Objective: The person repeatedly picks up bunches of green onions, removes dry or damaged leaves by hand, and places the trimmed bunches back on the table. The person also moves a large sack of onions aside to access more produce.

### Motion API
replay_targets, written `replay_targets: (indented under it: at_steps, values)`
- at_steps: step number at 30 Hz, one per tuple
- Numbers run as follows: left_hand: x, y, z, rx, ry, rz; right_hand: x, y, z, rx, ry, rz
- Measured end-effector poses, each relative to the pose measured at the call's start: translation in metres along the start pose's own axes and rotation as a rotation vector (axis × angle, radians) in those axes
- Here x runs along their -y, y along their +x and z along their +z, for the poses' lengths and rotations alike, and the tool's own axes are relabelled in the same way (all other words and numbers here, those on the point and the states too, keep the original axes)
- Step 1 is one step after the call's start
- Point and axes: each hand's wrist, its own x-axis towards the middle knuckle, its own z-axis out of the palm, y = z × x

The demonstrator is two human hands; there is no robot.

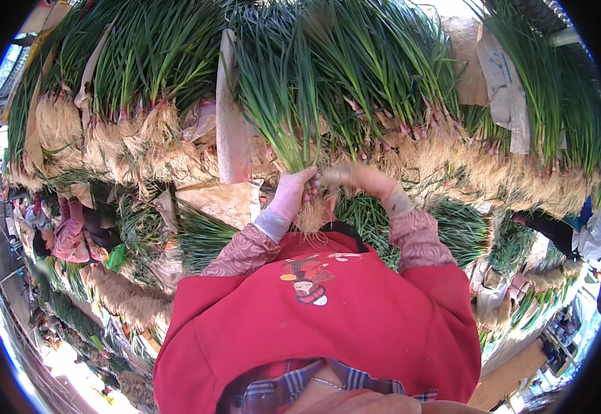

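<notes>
My left hand (pixel 295 194) is closed around the lower stems of a bunch of long green allium plants (pixel 292 129), spring onions or green garlic. Their leaves fan out away from me. Below the fist hang small reddish bulb ends and a tuft of pale roots (pixel 311 216). My right hand (pixel 360 178) is just right of the bunch, blurred by motion. Whether its fingers hold anything cannot be made out. Both forearms wear patterned sleeves over pale cuffs, and a red apron (pixel 331 310) covers my front.
Heaped allium plants (pixel 145 67) line the far side, roots toward me. A pale upright strip (pixel 233 114) divides them. More plants lie near my left elbow (pixel 204 235) and right elbow (pixel 458 227). A person in pink (pixel 75 235) bends at the left; dark-clothed limbs (pixel 548 230) show at the right.
</notes>
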Motion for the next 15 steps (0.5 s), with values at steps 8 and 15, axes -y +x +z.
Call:
replay_targets:
  at_steps: [8,15]
  values:
    - [0.013,-0.004,-0.013,-0.117,0.021,0.091,0.004,0.104,0.023,-0.473,0.226,-0.4]
    - [-0.016,-0.033,-0.029,0.105,-0.003,0.043,0.014,0.082,0.031,0.147,1.191,-0.253]
